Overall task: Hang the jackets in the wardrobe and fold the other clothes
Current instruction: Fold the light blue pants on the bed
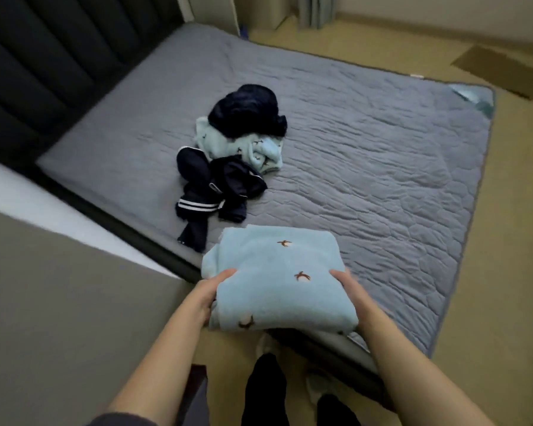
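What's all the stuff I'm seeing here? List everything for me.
folded garment: 1, light blue with small brown motifs, at the bed's near edge
crumpled garment: 1, light blue with similar motifs, in the mid-bed pile
dark garment: 1, navy, on top of the crumpled garment
striped garment: 1, navy with white stripes, near side of the pile
bed cover: 1, grey, quilted, over the bed
headboard: 1, black, far left
mat: 1, brown, floor at far right
left hand: 1, grips the folded garment's left side
right hand: 1, grips its right side
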`<state>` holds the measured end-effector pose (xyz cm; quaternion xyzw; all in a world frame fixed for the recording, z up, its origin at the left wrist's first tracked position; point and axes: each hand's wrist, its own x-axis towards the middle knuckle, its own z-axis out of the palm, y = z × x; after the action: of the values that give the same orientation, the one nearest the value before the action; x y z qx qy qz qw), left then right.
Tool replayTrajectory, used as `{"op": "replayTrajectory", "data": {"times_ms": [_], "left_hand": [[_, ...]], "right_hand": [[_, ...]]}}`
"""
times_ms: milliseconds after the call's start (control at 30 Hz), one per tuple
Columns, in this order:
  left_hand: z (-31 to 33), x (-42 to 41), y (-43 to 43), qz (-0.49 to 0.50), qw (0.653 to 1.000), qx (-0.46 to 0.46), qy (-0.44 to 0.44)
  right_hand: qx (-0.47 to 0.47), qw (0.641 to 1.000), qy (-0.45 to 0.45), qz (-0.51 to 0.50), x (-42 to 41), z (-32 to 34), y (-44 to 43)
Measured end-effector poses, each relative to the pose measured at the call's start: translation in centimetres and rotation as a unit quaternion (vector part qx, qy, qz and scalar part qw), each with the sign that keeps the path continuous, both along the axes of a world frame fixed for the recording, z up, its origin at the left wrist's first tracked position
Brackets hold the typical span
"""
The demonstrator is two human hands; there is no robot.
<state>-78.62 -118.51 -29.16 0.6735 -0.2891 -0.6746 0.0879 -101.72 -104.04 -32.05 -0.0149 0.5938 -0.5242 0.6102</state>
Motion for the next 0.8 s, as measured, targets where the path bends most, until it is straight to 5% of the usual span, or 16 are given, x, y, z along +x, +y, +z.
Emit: {"op": "replayTrajectory", "data": {"times_ms": [133,233,500,800], "left_hand": [[4.9,8.2,6.9,0.183,0.982,-0.041,0.029],[7.8,14.1,13.7,0.319,0.942,-0.094,0.051],[13.2,27.3,34.7,0.604,0.772,-0.196,0.025],[15.2,34.6,62.3,0.782,0.572,-0.245,-0.028]], "right_hand": [[-0.067,0.981,0.054,0.175,4.7,3.7,-2.9],[-0.138,0.932,0.070,0.329,10.3,6.5,-4.4],[-0.225,0.754,-0.015,0.617,31.8,11.5,-1.1],[-0.209,0.588,-0.066,0.778,52.7,14.4,20.2]]}}
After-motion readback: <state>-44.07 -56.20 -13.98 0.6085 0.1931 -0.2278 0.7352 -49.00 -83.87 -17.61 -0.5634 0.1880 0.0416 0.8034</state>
